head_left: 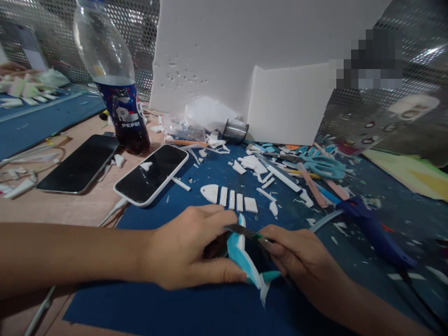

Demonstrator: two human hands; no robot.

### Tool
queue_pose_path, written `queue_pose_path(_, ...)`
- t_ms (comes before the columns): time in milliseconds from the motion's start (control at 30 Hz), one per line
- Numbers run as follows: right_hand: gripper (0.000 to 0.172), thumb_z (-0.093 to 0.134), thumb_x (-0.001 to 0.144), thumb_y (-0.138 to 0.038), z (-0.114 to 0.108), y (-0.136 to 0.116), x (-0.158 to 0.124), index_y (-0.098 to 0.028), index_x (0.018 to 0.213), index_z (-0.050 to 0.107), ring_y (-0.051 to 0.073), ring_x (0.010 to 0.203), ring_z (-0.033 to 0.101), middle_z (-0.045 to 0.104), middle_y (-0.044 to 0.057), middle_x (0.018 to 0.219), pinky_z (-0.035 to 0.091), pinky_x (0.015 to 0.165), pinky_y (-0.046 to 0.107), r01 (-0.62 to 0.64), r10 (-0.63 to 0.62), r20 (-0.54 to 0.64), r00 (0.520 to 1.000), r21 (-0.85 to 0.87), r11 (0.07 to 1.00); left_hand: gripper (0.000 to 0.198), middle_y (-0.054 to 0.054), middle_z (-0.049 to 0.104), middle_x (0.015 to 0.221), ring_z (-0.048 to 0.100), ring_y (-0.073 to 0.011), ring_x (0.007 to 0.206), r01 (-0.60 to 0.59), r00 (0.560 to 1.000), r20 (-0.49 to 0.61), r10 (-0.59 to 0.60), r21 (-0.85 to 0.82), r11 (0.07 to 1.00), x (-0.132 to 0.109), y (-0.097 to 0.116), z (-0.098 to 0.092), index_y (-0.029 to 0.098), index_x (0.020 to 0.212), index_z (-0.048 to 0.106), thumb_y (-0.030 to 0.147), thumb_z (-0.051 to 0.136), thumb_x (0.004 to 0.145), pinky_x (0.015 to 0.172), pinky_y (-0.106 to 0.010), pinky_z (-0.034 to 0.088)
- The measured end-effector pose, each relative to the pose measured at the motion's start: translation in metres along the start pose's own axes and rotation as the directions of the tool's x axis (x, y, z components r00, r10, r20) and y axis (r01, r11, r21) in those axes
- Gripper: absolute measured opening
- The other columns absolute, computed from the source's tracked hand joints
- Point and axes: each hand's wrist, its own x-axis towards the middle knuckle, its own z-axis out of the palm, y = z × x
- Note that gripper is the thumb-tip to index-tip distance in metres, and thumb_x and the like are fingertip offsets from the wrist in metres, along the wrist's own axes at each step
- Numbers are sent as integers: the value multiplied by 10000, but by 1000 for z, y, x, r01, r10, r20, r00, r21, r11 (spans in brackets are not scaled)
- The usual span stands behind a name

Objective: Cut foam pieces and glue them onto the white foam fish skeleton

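My left hand [196,252] pinches a blue-and-white foam piece [242,252] between thumb and fingers, above the blue mat. In my right hand [301,261] is a craft knife [241,229], its blade lying across the upper part of the foam piece. A thin strip [266,287] hangs from the foam's lower end. Just beyond my hands, several white foam pieces lie in a row, led by a pointed one with a small hole [210,192]. My right hand's lower fingers are partly hidden.
Two phones [152,175] and a Pepsi bottle [122,109] stand or lie at left. Foam scraps, blue scissors [324,163], a wire spool [235,132] and a blue glue gun [376,233] are at back and right. White foam boards [289,105] stand behind.
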Motion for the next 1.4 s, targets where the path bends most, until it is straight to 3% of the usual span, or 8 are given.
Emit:
queue_pose_path(700,301,285,954,-268,2,1,-3,-195,678,379,67,445,313,317,-65,541,254,445,206,90,-92,27,995,57,994,313,-1,432,630,401,-125,579,-21,994,105,26,-46,999,1,0,-2,155,723,404,433,463,854,522,-228,313)
queue_pose_path(1067,322,281,953,-286,-3,1,-2,-196,663,389,63,442,345,370,-61,541,275,451,196,92,-94,15,995,85,992,315,-10,422,653,370,-127,594,-112,993,-31,112,-23,993,-4,-1,-2,153,732,404,437,451,860,530,-236,298)
queue_pose_path(1400,331,282,953,-303,1,3,-2,-191,658,383,61,430,315,320,-69,531,251,433,202,98,-101,27,995,96,991,300,-3,422,657,382,-136,614,2,997,79,0,-31,1000,-3,-1,-4,175,708,366,418,482,841,539,-241,306)
